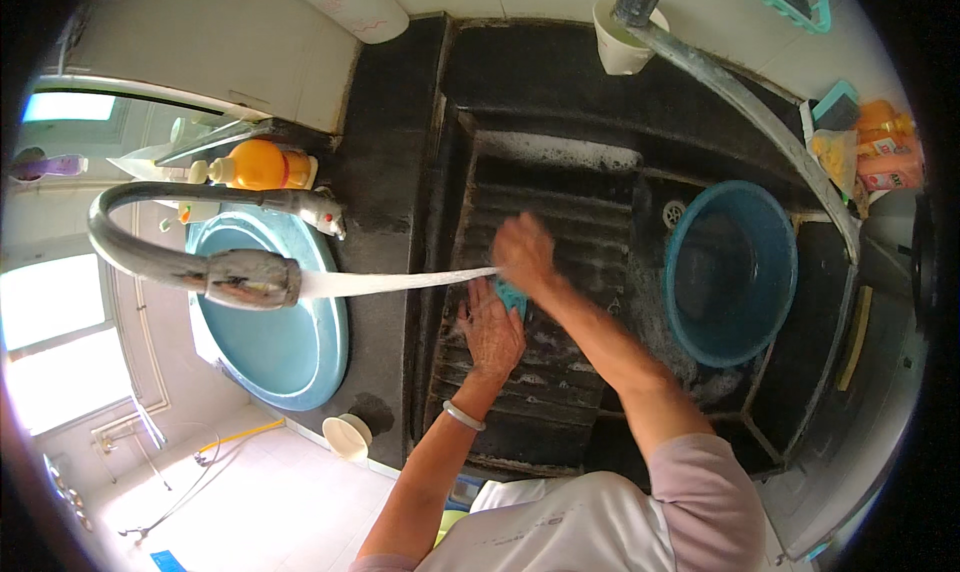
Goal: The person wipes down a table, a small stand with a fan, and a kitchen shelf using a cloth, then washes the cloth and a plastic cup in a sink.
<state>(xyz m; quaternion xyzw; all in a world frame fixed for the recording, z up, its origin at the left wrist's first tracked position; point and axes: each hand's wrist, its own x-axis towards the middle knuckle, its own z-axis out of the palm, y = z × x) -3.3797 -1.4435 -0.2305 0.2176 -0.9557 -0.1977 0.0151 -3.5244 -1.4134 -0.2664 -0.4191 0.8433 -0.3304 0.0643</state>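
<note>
A small teal item, perhaps a cloth or a sponge, lies on the ribbed black washboard of the stone sink. My left hand presses it down, fingers stretched forward; a pale bangle circles that wrist. Just ahead, my right hand is blurred and curled at the item's far end. Whether it grips the item is hidden. From a worn metal faucet at left, a white stream of water runs to my fingers.
Right of the washboard stands a blue plastic basin beside a drain. Suds lie along the far edge. A light-blue washbasin is at left, near a cream cup. A grey pipe crosses the far right corner.
</note>
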